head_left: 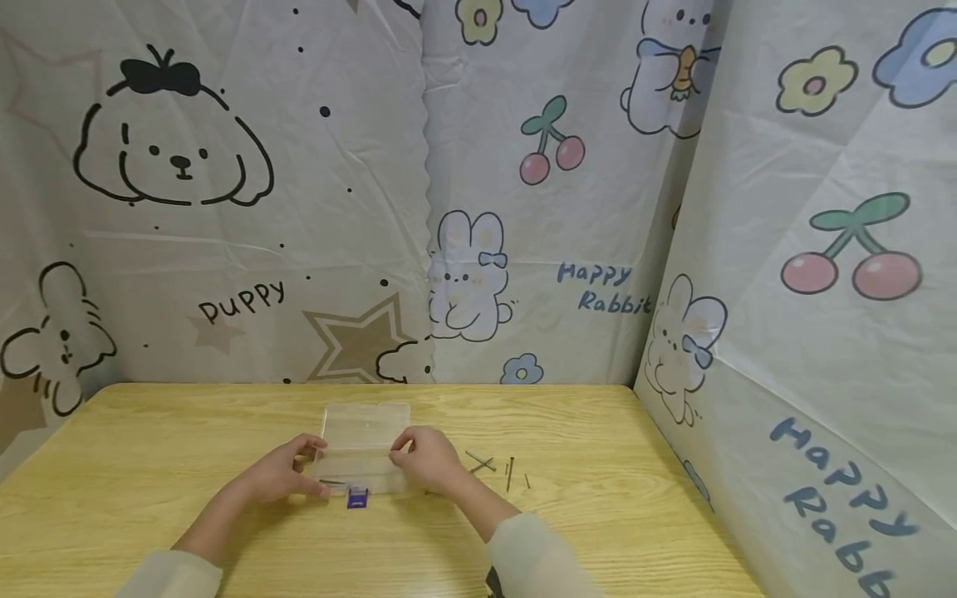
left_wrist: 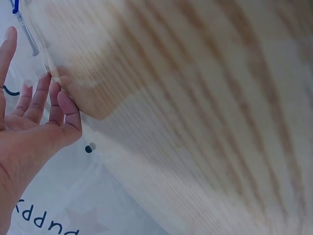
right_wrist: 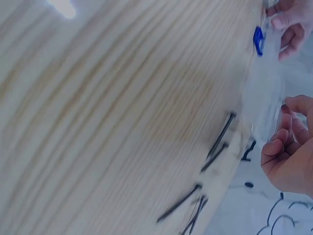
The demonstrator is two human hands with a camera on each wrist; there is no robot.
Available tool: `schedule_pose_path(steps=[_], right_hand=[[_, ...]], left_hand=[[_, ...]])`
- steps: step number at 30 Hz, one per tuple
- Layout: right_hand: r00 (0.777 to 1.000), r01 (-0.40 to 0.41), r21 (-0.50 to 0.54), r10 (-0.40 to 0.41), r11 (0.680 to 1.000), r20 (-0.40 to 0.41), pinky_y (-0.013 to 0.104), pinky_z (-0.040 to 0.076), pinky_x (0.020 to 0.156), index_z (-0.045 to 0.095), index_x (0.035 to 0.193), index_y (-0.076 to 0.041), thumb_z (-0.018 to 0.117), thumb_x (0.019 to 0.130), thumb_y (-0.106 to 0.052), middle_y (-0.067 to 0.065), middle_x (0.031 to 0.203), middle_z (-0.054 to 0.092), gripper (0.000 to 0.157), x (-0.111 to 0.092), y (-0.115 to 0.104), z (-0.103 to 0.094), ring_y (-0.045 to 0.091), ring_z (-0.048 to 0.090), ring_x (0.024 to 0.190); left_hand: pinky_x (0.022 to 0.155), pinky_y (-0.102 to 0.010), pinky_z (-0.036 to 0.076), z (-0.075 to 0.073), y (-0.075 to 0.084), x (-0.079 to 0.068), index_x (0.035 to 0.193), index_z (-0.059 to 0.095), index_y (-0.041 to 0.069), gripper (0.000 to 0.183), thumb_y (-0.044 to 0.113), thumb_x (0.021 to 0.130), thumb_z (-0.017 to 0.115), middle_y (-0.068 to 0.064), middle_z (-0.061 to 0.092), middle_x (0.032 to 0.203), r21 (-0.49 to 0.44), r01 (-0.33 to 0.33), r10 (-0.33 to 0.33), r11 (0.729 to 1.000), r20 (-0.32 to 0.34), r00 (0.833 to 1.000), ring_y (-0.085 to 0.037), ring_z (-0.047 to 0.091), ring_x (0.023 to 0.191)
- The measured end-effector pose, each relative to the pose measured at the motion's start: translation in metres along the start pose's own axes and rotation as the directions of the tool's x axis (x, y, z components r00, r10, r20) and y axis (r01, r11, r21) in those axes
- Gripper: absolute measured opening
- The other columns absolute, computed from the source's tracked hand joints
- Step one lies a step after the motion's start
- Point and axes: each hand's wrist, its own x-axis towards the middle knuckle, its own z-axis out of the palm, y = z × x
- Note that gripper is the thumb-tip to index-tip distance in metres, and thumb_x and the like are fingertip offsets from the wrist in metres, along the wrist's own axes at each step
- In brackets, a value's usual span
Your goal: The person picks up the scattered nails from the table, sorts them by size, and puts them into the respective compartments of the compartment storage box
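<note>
A clear plastic box with a blue latch lies on the wooden table, its lid folded back. My left hand holds the box's left side, thumb at the front corner and bent fingers along the edge. A thin metal nail lies in the front of the box, near that thumb. Over the right side of the box, my right hand has thumb and fingers curled, tips close together. Whether they pinch a small thing or the plastic edge is hidden. The right wrist view shows its curled fingers beside the clear plastic.
To the right of the box several loose nails lie on the table, two of them crossed. Patterned cloth hangs behind the table and along its right side.
</note>
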Motion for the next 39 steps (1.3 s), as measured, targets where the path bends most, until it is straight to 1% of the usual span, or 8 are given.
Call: schedule_pose_path(steps=[6,12,16,23,26,30,35,39], right_hand=[[1.0,-0.004,-0.023,0.003,1.0,-0.023,0.022,0.034,0.043,0.069,0.095,-0.013,0.061,0.09,-0.022,-0.005,0.064,0.054,0.013,-0.002,0.018,-0.015,0.008,0.04,0.047],[0.998,-0.041,-0.027,0.039,0.999,-0.054,0.02,0.032,0.042,0.068,0.095,-0.011,0.062,0.09,-0.022,-0.005,0.065,0.053,0.014,-0.008,0.039,-0.033,0.007,0.037,0.047],[0.996,-0.055,-0.025,0.053,0.998,-0.073,0.02,0.032,0.043,0.068,0.095,-0.009,0.061,0.089,-0.02,-0.003,0.064,0.054,0.014,-0.015,0.055,-0.044,0.008,0.037,0.047],[0.993,-0.055,-0.042,0.051,0.998,-0.103,0.021,0.034,0.044,0.068,0.093,-0.008,0.062,0.088,-0.02,-0.002,0.065,0.054,0.013,-0.026,0.083,-0.06,0.008,0.039,0.048],[0.992,-0.06,-0.054,0.053,0.997,-0.111,0.021,0.034,0.043,0.068,0.091,-0.008,0.062,0.088,-0.019,-0.001,0.063,0.054,0.013,-0.03,0.094,-0.065,0.008,0.039,0.047],[0.99,-0.086,-0.05,0.08,0.995,-0.115,0.022,0.034,0.044,0.068,0.089,-0.008,0.063,0.088,-0.019,-0.001,0.062,0.054,0.011,-0.034,0.106,-0.067,0.008,0.04,0.047],[0.989,-0.11,-0.041,0.105,0.993,-0.102,0.022,0.036,0.044,0.067,0.085,-0.008,0.065,0.086,-0.019,-0.002,0.06,0.054,0.012,-0.039,0.114,-0.067,0.008,0.041,0.047],[0.988,-0.114,-0.072,0.106,0.991,-0.11,0.022,0.038,0.044,0.067,0.084,-0.008,0.066,0.085,-0.02,-0.002,0.061,0.056,0.013,-0.041,0.117,-0.065,0.008,0.043,0.048]], left_hand=[[0.095,-0.06,0.04,-0.001,0.0,-0.002,0.132,0.037,-0.004,0.081,0.028,0.072,0.081,-0.033,0.04,0.131,0.0,0.006,-0.006,1.0,-0.004,1.0,-0.056,0.041,0.116],[0.095,-0.059,0.041,-0.002,0.001,-0.001,0.132,0.037,-0.003,0.08,0.027,0.072,0.08,-0.032,0.04,0.132,-0.005,0.001,-0.001,1.0,0.001,1.0,-0.055,0.042,0.116],[0.095,-0.06,0.04,-0.002,0.001,-0.001,0.132,0.037,-0.004,0.08,0.027,0.073,0.08,-0.032,0.04,0.132,-0.014,-0.003,0.003,1.0,0.006,1.0,-0.055,0.041,0.116],[0.095,-0.058,0.04,-0.003,0.002,-0.001,0.132,0.036,-0.003,0.08,0.028,0.072,0.08,-0.031,0.04,0.132,-0.013,0.0,0.0,1.0,0.007,1.0,-0.053,0.042,0.116],[0.095,-0.058,0.041,-0.003,0.003,-0.001,0.132,0.036,-0.003,0.08,0.028,0.072,0.08,-0.031,0.04,0.131,-0.009,0.002,-0.002,1.0,0.006,1.0,-0.053,0.043,0.116],[0.095,-0.058,0.04,-0.003,0.004,-0.001,0.132,0.036,-0.004,0.081,0.028,0.072,0.08,-0.031,0.04,0.131,-0.005,0.008,-0.008,1.0,0.005,1.0,-0.054,0.042,0.116],[0.094,-0.059,0.041,-0.002,0.005,-0.001,0.132,0.036,-0.003,0.08,0.027,0.072,0.08,-0.032,0.039,0.132,-0.005,0.017,-0.017,1.0,0.004,1.0,-0.054,0.042,0.115],[0.093,-0.058,0.042,0.0,0.004,-0.002,0.132,0.036,-0.003,0.079,0.025,0.073,0.08,-0.033,0.038,0.133,-0.019,0.014,-0.014,1.0,0.01,1.0,-0.053,0.042,0.115]])
